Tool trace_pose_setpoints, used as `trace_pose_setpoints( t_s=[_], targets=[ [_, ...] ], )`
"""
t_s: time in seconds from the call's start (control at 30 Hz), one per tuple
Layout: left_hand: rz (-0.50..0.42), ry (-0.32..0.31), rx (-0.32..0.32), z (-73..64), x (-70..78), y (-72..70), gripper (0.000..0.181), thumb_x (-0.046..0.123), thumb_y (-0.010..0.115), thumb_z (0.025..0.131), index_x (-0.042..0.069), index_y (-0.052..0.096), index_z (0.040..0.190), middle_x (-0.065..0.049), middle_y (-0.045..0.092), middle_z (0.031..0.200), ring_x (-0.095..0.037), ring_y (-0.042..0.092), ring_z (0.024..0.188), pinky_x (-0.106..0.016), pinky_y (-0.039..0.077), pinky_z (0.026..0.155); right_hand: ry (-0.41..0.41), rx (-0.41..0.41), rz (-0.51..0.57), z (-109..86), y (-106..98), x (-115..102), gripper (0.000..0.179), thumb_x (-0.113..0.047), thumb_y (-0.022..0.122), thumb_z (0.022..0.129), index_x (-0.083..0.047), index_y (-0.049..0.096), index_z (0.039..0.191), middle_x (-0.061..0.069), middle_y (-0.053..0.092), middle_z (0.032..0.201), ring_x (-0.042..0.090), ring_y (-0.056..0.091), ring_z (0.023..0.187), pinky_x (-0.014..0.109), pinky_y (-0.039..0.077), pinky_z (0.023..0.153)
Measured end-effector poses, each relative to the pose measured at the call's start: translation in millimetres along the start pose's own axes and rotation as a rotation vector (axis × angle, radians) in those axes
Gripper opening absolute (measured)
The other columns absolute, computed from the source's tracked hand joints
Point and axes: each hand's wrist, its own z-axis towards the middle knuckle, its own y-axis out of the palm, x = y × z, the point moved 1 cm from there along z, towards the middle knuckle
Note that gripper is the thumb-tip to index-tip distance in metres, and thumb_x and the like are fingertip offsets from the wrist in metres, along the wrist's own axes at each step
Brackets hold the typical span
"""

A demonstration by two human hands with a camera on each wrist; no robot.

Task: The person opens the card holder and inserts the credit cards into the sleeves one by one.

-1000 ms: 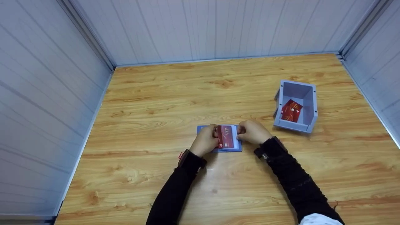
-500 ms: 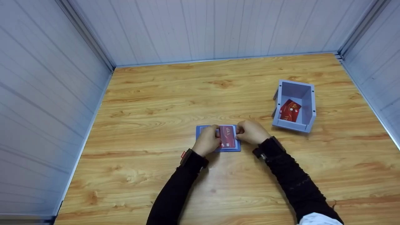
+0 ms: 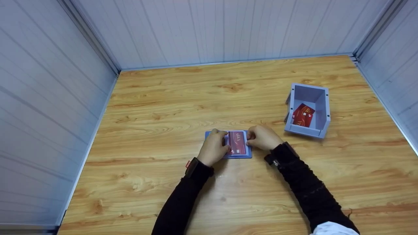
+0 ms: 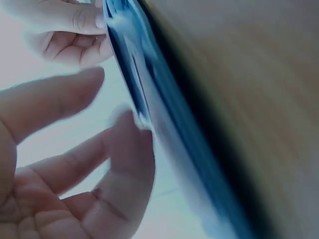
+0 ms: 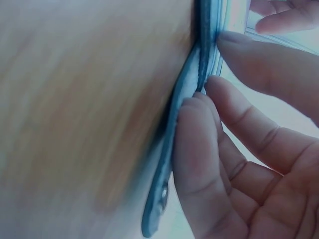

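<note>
A blue card holder (image 3: 249,154) with clear sleeves lies open on the table. In its top sleeve sits a red card (image 3: 237,143) with gold lettering and a chip. At the holder's right edge my right hand (image 3: 264,138) pinches the sleeves; in the right wrist view, thumb and fingertips press on the stacked edges beside the cover flap (image 5: 169,144). My left hand (image 3: 213,148) is over the holder's left half, next to the card. The left wrist view has its thumb (image 4: 65,99) apart from the sleeves and a blurred finger touching their edge.
To the right stands a grey bin (image 3: 307,130) with several red cards (image 3: 303,115) inside. White panels (image 3: 209,29) wall the wooden table (image 3: 163,107) at the back and sides.
The left hand pushed the red card slightly right into the sleeve, then drew back a little leftward with its fingers loosened. The right hand has stayed at the holder's right edge.
</note>
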Motion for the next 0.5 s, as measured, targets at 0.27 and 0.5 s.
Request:
trace_pose_setpoints(
  t_s=[0.27,0.5],
  targets=[
    [0.099,-0.025,-0.022,-8.5,-11.4,-8.8,0.052,0.011,0.074,0.077,-0.002,0.061,0.126,-0.021,0.054,0.126,-0.040,0.049,0.115,-0.048,0.043,0.102,0.005,0.002,0.027,-0.3,0,1,0.014,-0.014,0.077,0.079,-0.008,0.066,0.082,0.003,0.063,0.075,0.014,0.053,0.067,0.027,0.042,0.063],
    [0.094,-0.042,-0.059,-10.1,-17.8,-9.4,0.056,0.018,0.079,0.076,-0.002,0.061,0.125,-0.021,0.053,0.129,-0.040,0.049,0.118,-0.048,0.043,0.102,0.019,-0.010,0.035,-0.7,-2,0,0.014,-0.015,0.077,0.079,-0.009,0.066,0.083,0.003,0.063,0.075,0.014,0.053,0.066,0.027,0.042,0.063]
  ],
)
